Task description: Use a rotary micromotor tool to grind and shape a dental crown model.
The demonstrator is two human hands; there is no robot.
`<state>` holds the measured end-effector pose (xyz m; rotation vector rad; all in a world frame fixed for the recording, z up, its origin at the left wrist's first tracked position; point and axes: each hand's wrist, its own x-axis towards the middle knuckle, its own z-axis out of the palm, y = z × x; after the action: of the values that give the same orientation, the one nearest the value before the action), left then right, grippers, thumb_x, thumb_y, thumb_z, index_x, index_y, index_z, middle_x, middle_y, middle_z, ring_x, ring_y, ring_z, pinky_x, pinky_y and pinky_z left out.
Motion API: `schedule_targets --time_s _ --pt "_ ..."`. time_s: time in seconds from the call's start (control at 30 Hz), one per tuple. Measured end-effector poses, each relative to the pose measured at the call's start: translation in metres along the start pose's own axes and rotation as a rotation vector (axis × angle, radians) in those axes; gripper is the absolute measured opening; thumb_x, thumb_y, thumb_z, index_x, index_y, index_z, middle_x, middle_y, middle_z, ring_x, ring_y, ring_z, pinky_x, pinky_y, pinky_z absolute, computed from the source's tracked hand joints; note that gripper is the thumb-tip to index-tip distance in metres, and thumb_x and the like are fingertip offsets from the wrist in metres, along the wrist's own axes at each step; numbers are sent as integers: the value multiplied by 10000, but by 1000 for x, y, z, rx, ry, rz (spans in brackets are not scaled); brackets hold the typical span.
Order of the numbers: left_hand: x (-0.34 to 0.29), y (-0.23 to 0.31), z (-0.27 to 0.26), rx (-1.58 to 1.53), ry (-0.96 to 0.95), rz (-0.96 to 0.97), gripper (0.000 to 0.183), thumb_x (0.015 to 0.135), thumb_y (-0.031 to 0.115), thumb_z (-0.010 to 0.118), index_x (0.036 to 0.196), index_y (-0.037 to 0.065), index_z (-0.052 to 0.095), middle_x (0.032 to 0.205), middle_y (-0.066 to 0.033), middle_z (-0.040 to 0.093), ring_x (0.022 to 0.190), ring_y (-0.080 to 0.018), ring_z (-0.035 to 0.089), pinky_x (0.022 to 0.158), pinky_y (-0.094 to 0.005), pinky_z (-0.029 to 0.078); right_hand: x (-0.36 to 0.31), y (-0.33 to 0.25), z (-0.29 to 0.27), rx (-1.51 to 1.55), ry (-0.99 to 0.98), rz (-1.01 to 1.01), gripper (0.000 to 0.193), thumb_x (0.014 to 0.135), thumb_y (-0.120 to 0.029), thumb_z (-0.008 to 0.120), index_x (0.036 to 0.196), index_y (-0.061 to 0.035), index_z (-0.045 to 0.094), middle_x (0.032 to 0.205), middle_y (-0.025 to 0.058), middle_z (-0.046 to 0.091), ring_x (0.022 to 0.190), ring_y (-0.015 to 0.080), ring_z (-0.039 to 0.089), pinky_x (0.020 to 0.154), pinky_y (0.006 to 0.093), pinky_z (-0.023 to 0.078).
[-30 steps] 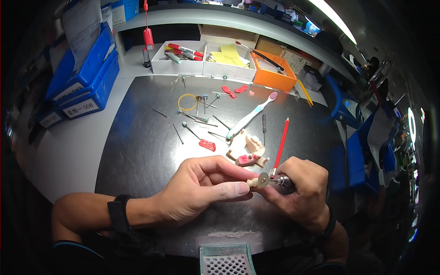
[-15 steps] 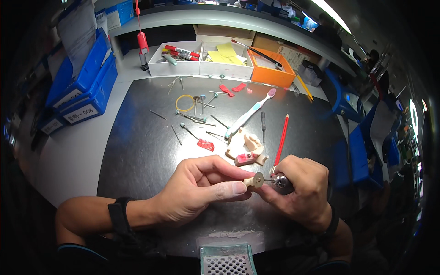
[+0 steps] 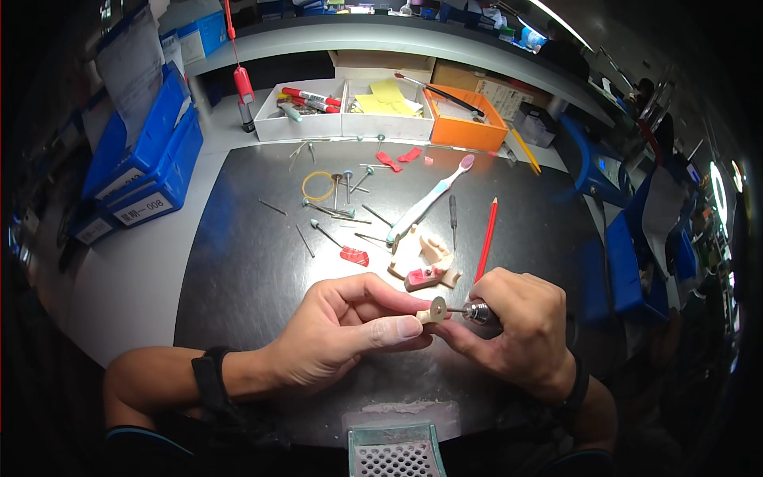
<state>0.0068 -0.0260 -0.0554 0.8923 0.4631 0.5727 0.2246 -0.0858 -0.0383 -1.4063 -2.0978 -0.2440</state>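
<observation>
Blue bins point(image 3: 161, 163) at far left, left hand point(image 3: 346, 327) pinching a small cream dental piece point(image 3: 424, 317) over the dark bench mat point(image 3: 238, 270), beige dental model point(image 3: 434, 253) beyond it, metal cutting disc point(image 3: 439, 308) at the piece's right end, rotary handpiece point(image 3: 478, 312) gripped in the right hand point(image 3: 520, 330).

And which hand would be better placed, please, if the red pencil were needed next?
The right hand, probably: it is much nearer the red pencil, though holding a rotary tool. The left hand is farther away, pinching a small pale piece.
</observation>
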Motion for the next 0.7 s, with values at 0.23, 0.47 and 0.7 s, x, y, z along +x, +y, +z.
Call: schedule_targets --time_s 0.23,0.47,0.7 --pt "0 0 2 -10 15 -1 141 939 5 617 1072 -17 578 1218 -257 623 1148 -320 634 985 -443 556 2 2 1 -52 37 -49 364 747 -426 805 816 -99 660 580 28 520 465 200 535 462 318 417" --pt "1 0 3 -2 24 -5 121 945 17 615 1056 -5 572 1215 -240 629 1138 -310 640 970 -431 569 0 -1 0 -20 9 4 396 661 -313 875 698 -77 559 607 69 534 488 250 532 460 355 403" --pt "0 0 4 -6 39 -9 100 952 29 611 1029 10 551 1215 -234 630 1137 -306 641 968 -429 572 1 0 -1 -48 8 -33 370 754 -433 799 763 -101 636 573 34 520 465 209 544 457 324 425"
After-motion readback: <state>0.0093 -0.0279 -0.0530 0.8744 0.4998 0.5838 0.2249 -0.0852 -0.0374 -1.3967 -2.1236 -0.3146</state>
